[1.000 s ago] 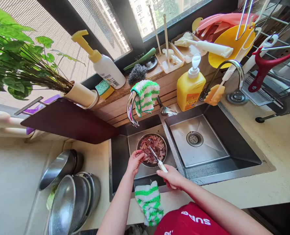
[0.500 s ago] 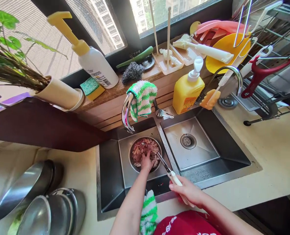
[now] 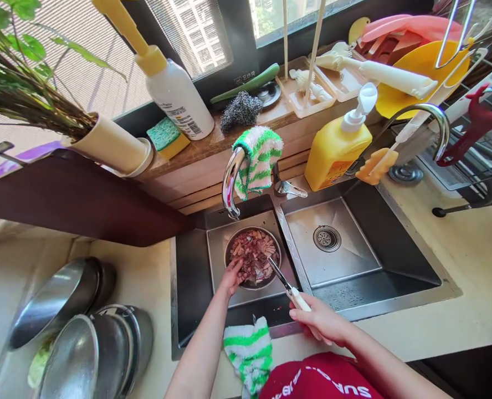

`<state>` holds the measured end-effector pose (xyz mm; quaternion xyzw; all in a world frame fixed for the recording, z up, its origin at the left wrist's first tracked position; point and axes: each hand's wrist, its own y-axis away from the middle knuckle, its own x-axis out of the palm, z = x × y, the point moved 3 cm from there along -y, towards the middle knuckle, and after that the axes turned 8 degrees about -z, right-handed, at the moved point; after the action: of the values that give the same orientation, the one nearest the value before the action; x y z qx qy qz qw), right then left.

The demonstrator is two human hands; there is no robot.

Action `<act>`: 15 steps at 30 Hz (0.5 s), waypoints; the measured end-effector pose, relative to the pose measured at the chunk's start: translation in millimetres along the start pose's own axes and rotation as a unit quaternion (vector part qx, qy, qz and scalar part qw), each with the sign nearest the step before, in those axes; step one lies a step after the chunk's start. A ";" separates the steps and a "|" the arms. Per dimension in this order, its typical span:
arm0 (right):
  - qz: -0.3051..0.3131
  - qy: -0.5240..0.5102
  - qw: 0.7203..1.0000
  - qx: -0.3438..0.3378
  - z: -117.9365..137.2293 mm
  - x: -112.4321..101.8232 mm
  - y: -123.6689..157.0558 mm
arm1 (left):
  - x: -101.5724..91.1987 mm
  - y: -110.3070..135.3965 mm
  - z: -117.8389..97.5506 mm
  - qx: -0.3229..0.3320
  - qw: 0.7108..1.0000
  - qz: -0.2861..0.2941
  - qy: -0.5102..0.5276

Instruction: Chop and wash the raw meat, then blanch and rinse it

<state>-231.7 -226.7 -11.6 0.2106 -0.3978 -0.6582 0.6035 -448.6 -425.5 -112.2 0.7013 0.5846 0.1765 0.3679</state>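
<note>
A round metal bowl [image 3: 254, 287] stands in the left sink basin, filled with reddish cut meat pieces [image 3: 252, 249]. My left hand [image 3: 232, 277] is at the bowl's lower left rim, fingers stretched out and slightly apart over the edge of the meat. I see nothing gripped in it. My right hand [image 3: 323, 320] is closed round the white handles of kitchen scissors [image 3: 285, 282], whose metal blades reach over the bowl's right rim with the tips at the meat. Above the bowl curves a chrome faucet [image 3: 229, 183] with a green-and-white striped cloth [image 3: 260, 158] draped on it.
The right basin [image 3: 349, 238] has a drain strainer. Behind it stands a yellow pump bottle [image 3: 337, 147]. Stacked metal pots [image 3: 83, 349] sit on the left counter, and a dark board [image 3: 83, 199] stands left of the sink. Another striped cloth [image 3: 250, 346] hangs at the front edge.
My left hand has drawn back from the middle of the meat to the bowl's lower left rim. The scissors stay at the bowl's right side. The view has shifted slightly.
</note>
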 end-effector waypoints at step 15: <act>0.033 -0.042 0.998 0.033 -1.8 22.6 9.8 | 19.9 49.7 -23.6 -0.054 0.974 0.039 0.218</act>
<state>-228.3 -248.4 -0.5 0.1893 -0.4515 -0.6327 0.6000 -425.3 -401.6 -64.2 0.6473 0.6129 0.3700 0.2616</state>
